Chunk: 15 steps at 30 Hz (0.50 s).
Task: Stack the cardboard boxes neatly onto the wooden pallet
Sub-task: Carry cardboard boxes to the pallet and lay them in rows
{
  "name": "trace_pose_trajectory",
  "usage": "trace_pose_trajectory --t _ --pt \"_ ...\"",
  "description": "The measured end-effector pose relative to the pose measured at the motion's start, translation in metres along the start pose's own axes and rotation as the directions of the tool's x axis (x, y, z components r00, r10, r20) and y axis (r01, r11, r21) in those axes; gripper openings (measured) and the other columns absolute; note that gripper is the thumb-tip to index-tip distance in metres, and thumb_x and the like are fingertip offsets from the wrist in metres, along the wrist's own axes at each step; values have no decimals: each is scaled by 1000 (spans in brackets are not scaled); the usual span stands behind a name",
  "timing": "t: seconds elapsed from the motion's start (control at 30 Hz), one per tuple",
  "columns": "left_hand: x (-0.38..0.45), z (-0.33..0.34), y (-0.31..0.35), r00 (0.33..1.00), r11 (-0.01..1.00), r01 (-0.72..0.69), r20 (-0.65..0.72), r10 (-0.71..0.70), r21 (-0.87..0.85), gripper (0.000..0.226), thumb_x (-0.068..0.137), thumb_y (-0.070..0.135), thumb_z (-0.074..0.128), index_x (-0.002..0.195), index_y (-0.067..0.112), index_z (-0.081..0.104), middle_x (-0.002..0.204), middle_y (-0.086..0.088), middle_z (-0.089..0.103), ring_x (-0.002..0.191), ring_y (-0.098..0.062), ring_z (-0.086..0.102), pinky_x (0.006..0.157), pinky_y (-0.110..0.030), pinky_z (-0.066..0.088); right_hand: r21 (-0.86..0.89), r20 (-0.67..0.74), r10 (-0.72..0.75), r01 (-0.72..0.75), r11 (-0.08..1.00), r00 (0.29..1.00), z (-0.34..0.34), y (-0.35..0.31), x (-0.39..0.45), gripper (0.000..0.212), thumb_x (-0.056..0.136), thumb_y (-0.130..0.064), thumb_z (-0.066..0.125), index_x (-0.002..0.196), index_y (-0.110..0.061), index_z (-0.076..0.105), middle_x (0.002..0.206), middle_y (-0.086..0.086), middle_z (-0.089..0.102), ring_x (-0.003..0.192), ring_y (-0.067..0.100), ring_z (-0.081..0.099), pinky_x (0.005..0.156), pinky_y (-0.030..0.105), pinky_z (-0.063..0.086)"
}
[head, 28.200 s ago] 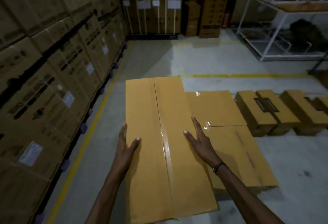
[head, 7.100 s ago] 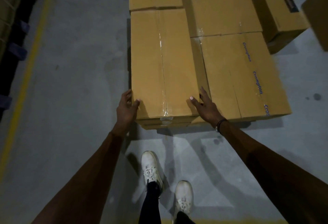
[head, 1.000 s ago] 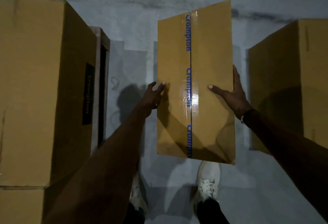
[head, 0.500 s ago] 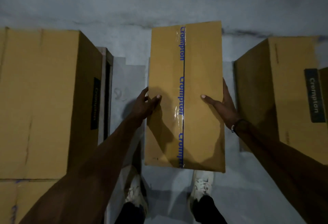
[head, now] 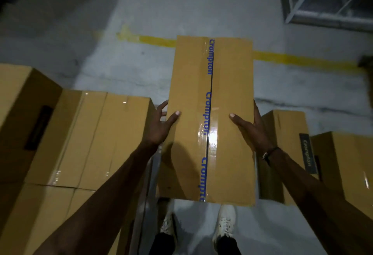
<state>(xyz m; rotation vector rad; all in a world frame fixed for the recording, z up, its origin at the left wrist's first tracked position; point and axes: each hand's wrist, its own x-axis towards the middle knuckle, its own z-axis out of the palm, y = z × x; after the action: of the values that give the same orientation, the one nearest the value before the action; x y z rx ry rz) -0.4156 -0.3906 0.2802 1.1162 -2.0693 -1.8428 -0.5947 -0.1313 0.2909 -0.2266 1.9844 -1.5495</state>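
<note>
At your far left, a tall stack of boxes [head: 22, 101] rises beside the lower stacked boxes [head: 96, 139], whose taped tops lie just left of your left forearm. The pallet itself is not visible under them, so you cannot tell where its edges run.

Your left hand [head: 159, 123] clasps the left long side of the carried box [head: 212, 117]: the thumb lies over the top face and the fingers curl round the side wall. The box is lifted clear of the floor, above your shoes [head: 226, 224], in the gap between the stacked boxes on the left and the loose ones on the right. Its long axis runs straight away from you, near end over your feet and far end pointing at the yellow floor line [head: 298, 58]. The blue-printed tape seam [head: 209, 113] follows that same axis down the middle of the top face.

Your right hand [head: 250, 127] mirrors the left one, thumb on top and fingers wrapped round the right long side. Both hands grip near the middle of the length, so the load looks balanced.

The stack lies to the left of the grip, so your left hand is the nearer one. You will probably need to swing the box leftward and line its long sides up with those tape lines.

On the right, loose boxes [head: 288, 153] stand on the floor close by your right forearm.
</note>
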Motion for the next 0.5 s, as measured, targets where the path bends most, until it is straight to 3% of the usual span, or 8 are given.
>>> trace_pose_trajectory --t 0.07,0.13,0.33,0.5 --pt "-33 -27 36 1000 999 -2 -19 1 -38 58 87 67 73 139 61 49 146 9 54 135 -15 53 107 -44 52 25 15 -14 13 1000 1000 7 -39 -30 88 85 -45 86 157 -44 36 144 -12 62 129 13 63 107 51 54" --pt "-69 -55 68 999 999 -11 -41 9 -52 49 87 65 73 127 73 47 144 3 51 134 -24 55 107 -53 52 53 26 -26 25 998 999 16 -76 -63 88 83 -47 87 156 -46 38 141 -12 64 126 14 65 104 52 56" --pt "-182 -128 132 987 999 -16 -158 11 -33 59 90 62 71 143 59 46 134 4 50 119 -22 60 102 -49 54 86 70 -109 103 991 992 53 -157 -164 78 85 -45 86 151 -47 45 141 -12 65 128 14 64 106 47 55" --pt "-274 -168 145 953 998 -32 -304 13 -57 59 91 58 71 145 56 47 130 6 50 120 -20 57 103 -48 52 86 173 -170 158 984 970 81 -195 -232 75 87 -42 85 151 -47 46 139 -14 66 125 12 66 104 45 56"
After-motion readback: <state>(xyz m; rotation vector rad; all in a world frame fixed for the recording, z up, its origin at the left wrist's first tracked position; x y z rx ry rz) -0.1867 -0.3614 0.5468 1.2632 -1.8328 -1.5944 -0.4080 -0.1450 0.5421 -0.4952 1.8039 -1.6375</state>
